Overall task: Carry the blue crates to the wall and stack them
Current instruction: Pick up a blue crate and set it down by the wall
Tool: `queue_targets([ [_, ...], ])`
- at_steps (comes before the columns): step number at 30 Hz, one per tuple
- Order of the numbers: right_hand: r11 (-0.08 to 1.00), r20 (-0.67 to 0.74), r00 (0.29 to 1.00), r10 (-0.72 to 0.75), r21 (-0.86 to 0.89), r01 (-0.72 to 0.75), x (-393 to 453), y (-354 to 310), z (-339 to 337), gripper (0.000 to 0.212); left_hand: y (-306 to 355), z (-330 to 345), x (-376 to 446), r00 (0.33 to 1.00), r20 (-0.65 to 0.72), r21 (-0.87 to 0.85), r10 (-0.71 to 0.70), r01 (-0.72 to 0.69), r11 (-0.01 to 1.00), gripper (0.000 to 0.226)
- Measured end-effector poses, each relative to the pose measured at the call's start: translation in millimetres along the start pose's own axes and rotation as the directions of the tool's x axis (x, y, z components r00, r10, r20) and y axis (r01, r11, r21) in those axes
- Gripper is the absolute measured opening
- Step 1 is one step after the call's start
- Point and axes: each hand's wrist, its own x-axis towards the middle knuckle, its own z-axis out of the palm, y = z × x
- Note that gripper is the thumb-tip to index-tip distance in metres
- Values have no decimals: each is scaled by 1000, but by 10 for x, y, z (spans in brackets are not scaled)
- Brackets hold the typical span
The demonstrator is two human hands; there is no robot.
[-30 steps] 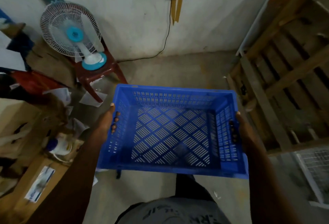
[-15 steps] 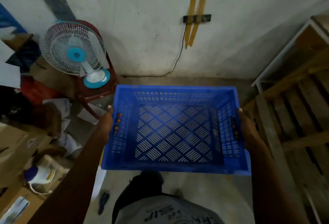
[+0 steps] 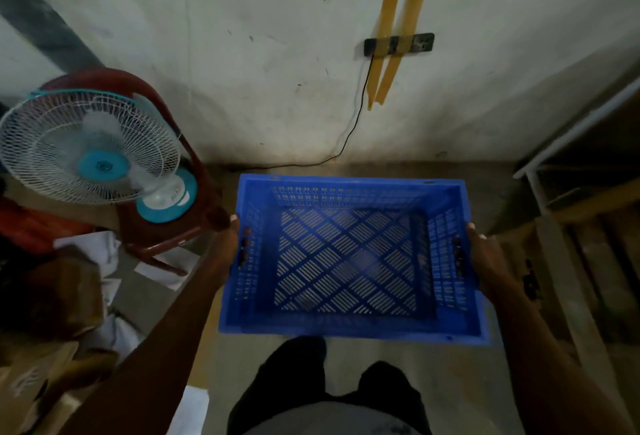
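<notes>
An empty blue crate (image 3: 349, 261) with a slotted floor hangs in front of me, held level above the concrete floor. My left hand (image 3: 227, 244) grips its left handle slot, fingers poking through the side wall. My right hand (image 3: 485, 254) grips the right handle slot the same way. The crate's far rim is a short way from the foot of the white wall (image 3: 277, 71). No other crate is in view.
A white and teal table fan (image 3: 93, 154) stands on a dark red chair (image 3: 166, 220) at the left. Cardboard boxes and papers (image 3: 62, 296) litter the left floor. Wooden pallets (image 3: 595, 261) lean at the right. A black cable (image 3: 349, 137) runs down the wall to the floor.
I have walked closer to the wall with the crate; the wall and fan appear larger and nearer. Both hands keep the same grip on the crate's handles.
</notes>
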Motion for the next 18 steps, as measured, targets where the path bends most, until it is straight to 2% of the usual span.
queue_targets([
  [5,998,-27,999,34,-47,-35,1016,-177,186,55,277,335,954,999,-26,20,-26,26,999,59],
  [9,988,4,989,150,-29,-150,2052,-92,333,52,163,729,1828,995,-56,-24,-87,85,996,50],
  [15,969,23,975,221,-114,-217,3650,321,728,49,-516,1200,3340,984,-67,131,-164,172,976,42],
  [18,964,36,968,247,-114,-241,4507,693,920,47,-875,1366,4060,988,-83,306,-129,148,940,38],
])
